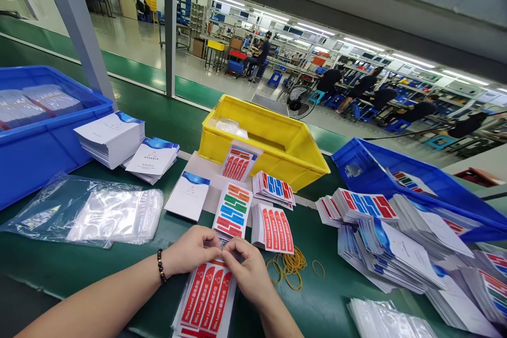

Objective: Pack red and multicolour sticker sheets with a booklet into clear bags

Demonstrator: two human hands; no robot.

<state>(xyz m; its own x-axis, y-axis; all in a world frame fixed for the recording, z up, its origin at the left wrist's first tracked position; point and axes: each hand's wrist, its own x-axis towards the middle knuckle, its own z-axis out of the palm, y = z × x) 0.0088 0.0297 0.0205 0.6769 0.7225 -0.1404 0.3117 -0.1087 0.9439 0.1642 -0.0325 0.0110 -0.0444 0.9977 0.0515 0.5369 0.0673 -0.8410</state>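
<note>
My left hand (198, 248) and my right hand (246, 269) meet at the middle front, fingertips pinched together on the top edge of a see-through plastic bag. Inside the bag (208, 296) lie sheets of red stickers printed Max Level and Min Level; its lower end runs out of view. A black bead bracelet circles my left wrist. Just beyond my fingers rests a sheet of orange, green, blue and red stickers (233, 210). To the right are a stack of red label sheets (273, 227) and a heap of yellow rubber bands (292, 266).
A yellow bin (269, 158) stands behind, a blue bin (43, 140) left, another blue bin (380, 174) right. Booklet stacks (113, 137), a single booklet (188, 195), plastic bags (114, 214) and right-hand booklet piles (404, 248) cover the green bench. People sit at far workstations.
</note>
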